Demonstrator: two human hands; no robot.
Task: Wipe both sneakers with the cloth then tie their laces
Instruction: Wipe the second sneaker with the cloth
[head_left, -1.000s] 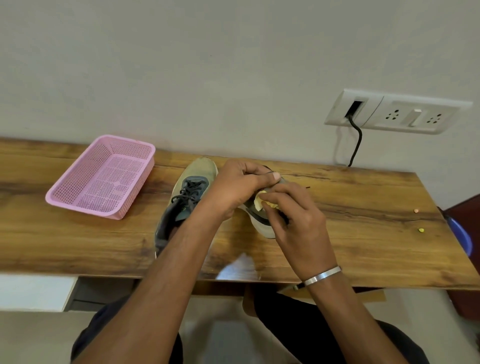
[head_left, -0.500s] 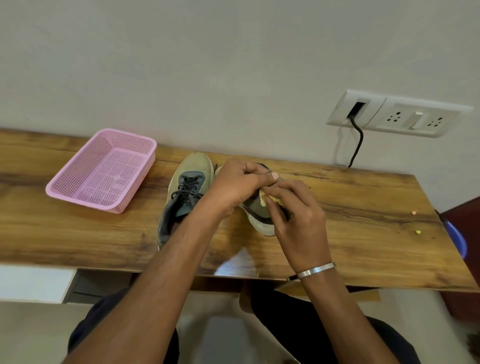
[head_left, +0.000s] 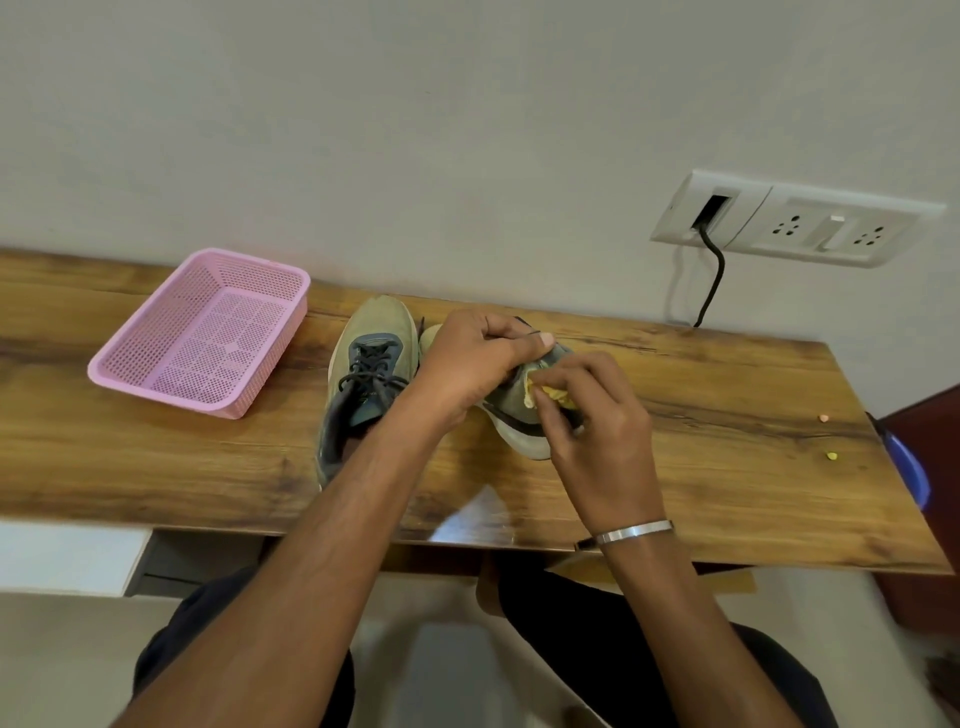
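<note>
Two olive-and-grey sneakers lie on the wooden table (head_left: 701, 415). The left sneaker (head_left: 366, 374) rests flat with its dark laces loose and its toe toward the wall. The right sneaker (head_left: 514, 421) is tipped on its side, its pale sole edge facing me. My left hand (head_left: 478, 358) grips the upper part of that sneaker, hiding most of it. My right hand (head_left: 592, 415) pinches a small yellow cloth (head_left: 545, 389) against the sneaker's side. A metal bangle sits on my right wrist.
A pink mesh basket (head_left: 208, 332) stands at the table's back left. A wall socket panel (head_left: 789, 218) with a black cable hangs above the right side. Two tiny bits (head_left: 826, 436) lie near the right edge. A blue object (head_left: 909, 462) sits beyond that edge.
My right hand has shifted the yellow cloth slightly along the right sneaker's side. The view has tilted a little, and my left hand keeps its hold.
</note>
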